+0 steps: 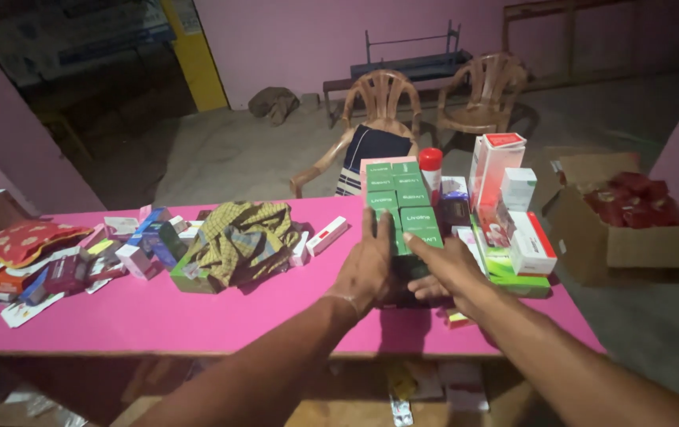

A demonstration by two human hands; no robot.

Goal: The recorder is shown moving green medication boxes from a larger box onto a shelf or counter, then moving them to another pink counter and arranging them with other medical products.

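The green cartons are lying in a tight block on the pink table, toward its right half, just in front of the person. Two columns appear squared up, edges touching; this part of the arranging looks done. The nearest cartons are sitting under the hands, so their alignment cannot be confirmed.

The left hand is lying flat, fingers extended, pressing against the left side of the block. The right hand is resting on the near right corner, fingers spread and partly curled over a carton; neither hand is clamped shut on anything. The two hands are sitting close together, bracketing the block.

To the right, taller white and red boxes are standing upright beside the green block, with a red-capped bottle behind it. These are looking loosely grouped.

Judged from the layout, much is remaining: a scattered heap of small packets is lying well apart at the left end, and a checked cloth is lying crumpled at mid-table over a few items.

The cardboard box beside the table is holding red packets; its depth is unclear. The shelf beneath the table is dim, and its contents are hard to make out.
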